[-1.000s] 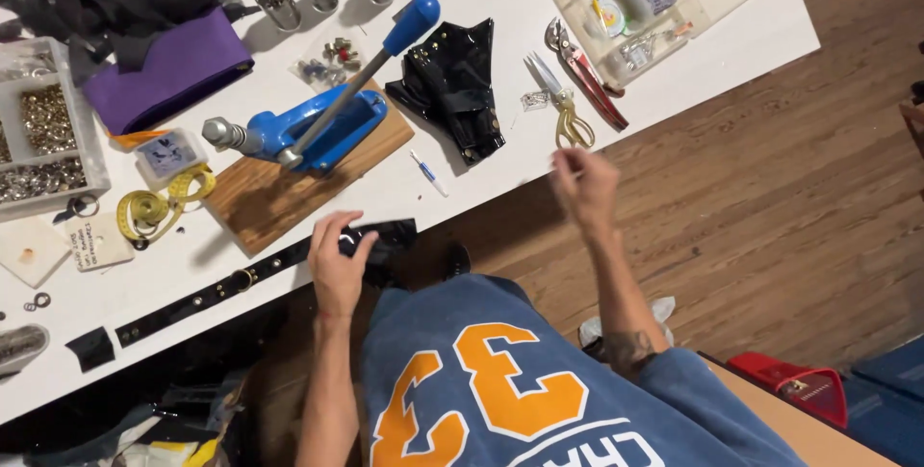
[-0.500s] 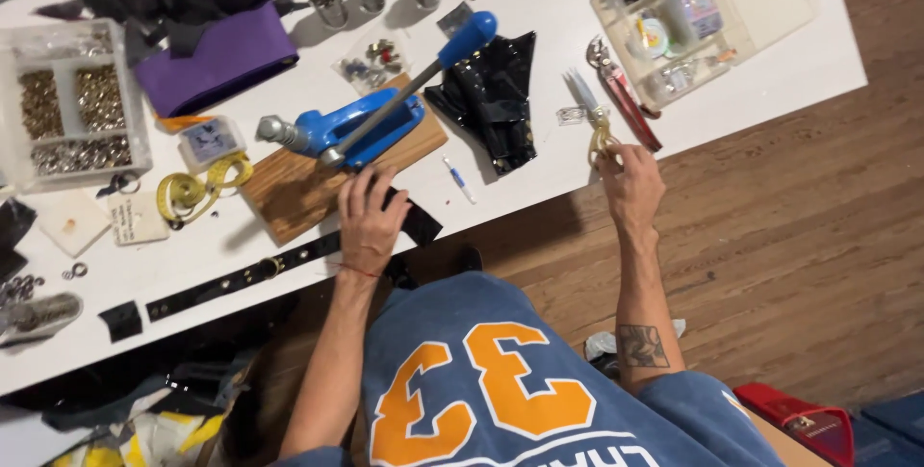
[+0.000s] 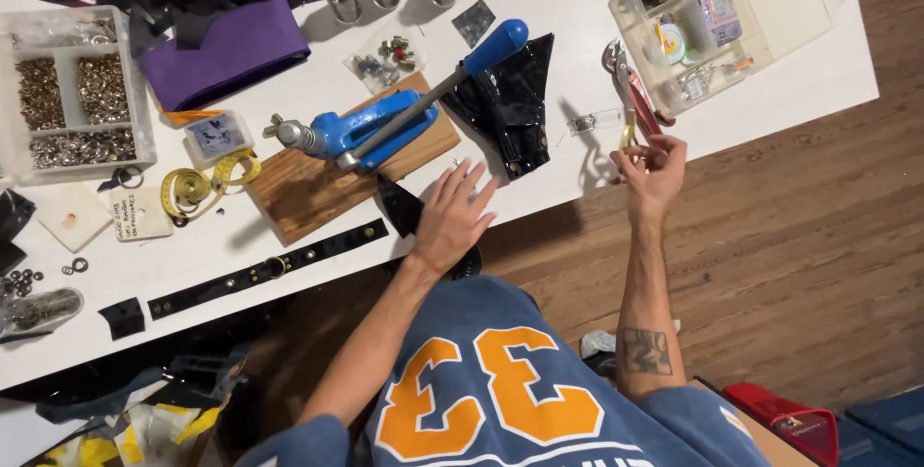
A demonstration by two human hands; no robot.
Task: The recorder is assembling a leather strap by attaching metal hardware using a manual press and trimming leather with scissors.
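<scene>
Left hand (image 3: 452, 212) spread flat on black strap (image 3: 260, 272) at near table edge. Right hand (image 3: 653, 167) pinching small brass piece (image 3: 630, 135) off table's edge; could drop to floor if pinch loosens.

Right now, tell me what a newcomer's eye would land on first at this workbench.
First, the bright blue lever hand press on its wooden board, mid-table on the white tabletop. The left hand lies spread on the table edge just below it, by a long black studded strap. The right hand is raised off the edge, pinching a small brass-coloured piece.
</scene>
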